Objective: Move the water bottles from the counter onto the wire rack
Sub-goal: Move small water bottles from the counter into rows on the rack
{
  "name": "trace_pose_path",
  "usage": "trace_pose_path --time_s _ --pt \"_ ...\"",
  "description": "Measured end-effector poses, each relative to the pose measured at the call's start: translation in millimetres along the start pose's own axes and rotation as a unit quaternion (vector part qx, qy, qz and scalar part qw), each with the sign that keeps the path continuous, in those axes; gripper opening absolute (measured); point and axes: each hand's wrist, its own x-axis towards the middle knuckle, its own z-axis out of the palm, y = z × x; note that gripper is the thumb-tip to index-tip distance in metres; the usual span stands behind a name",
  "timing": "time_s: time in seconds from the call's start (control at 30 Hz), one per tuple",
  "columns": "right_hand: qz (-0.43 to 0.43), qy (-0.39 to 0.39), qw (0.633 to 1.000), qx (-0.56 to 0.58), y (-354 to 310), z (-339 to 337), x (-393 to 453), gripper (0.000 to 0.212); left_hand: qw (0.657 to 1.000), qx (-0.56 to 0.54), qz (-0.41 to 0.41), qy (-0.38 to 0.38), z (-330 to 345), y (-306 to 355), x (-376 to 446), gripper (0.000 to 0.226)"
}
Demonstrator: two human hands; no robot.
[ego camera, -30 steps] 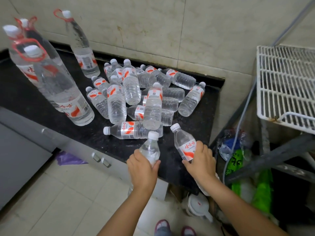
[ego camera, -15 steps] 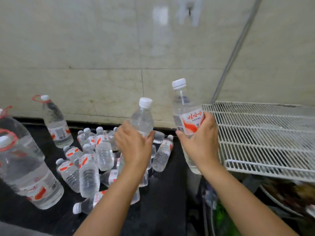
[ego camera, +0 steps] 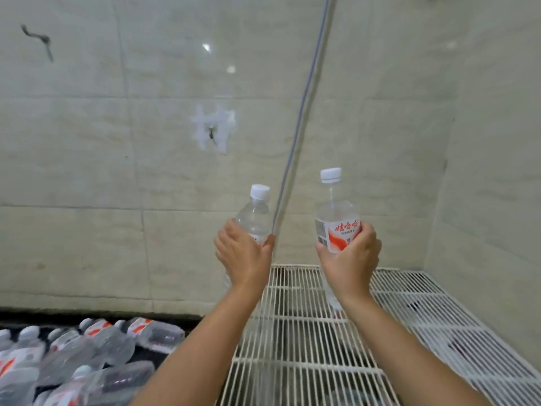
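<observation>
Tiled walls (ego camera: 87, 159) back a white wire rack (ego camera: 409, 323) set in the corner. Each hand grips an upright bottle above the rack's far edge: left hand (ego camera: 244, 259), left bottle (ego camera: 255, 216); right hand (ego camera: 349, 256), right bottle (ego camera: 336, 218). More bottles (ego camera: 87, 356) lie on the counter at lower left.

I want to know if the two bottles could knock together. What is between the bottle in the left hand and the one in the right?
In the head view, a thin grey pipe on the wall shows between the left bottle and the right bottle; nothing else.
</observation>
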Motion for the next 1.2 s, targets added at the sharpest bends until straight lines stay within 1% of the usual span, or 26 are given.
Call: trace_pose_path --time_s 0.1,0.23,0.5,0.73,0.9,0.97,1.0,1.07,1.2 --pt "-0.007 -0.015 1.000 -0.012 38.1 4.2 34.2 0.075 1.000 -0.005 -0.009 -0.004 48.7 20.4 0.5 0.075" --pt "0.012 -0.034 0.999 -0.028 78.4 20.3 68.4 0.074 0.999 -0.002 -0.031 -0.009 103.2 32.3 5.5 0.075" --pt "0.062 -0.016 0.998 -0.011 118.3 72.7 116.4 0.072 0.997 0.011 -0.081 -0.004 185.3 28.1 44.5 0.077" --pt "0.093 -0.009 0.996 -0.004 143.9 118.4 133.7 0.074 0.993 -0.043 -0.108 -0.011 232.9 18.3 69.7 0.084" --pt "0.094 0.005 0.995 0.012 152.9 132.0 128.5 0.077 0.993 -0.056 -0.100 0.009 245.5 12.4 68.1 0.084" --pt "0.097 -0.001 0.995 0.008 153.3 131.1 128.0 0.080 0.993 -0.066 -0.095 0.009 243.6 9.0 65.5 0.085" --pt "0.099 -0.009 0.995 0.007 153.0 128.9 127.9 0.082 0.993 -0.074 -0.092 -0.001 240.7 5.7 63.8 0.085" --pt "0.101 -0.039 0.994 0.008 153.1 121.9 128.5 0.087 0.992 -0.088 -0.075 -0.049 231.8 -4.6 61.5 0.088" --pt "0.116 -0.128 0.985 0.027 158.6 101.8 129.9 0.091 0.982 -0.124 -0.022 -0.140 213.9 -33.5 64.2 0.098"
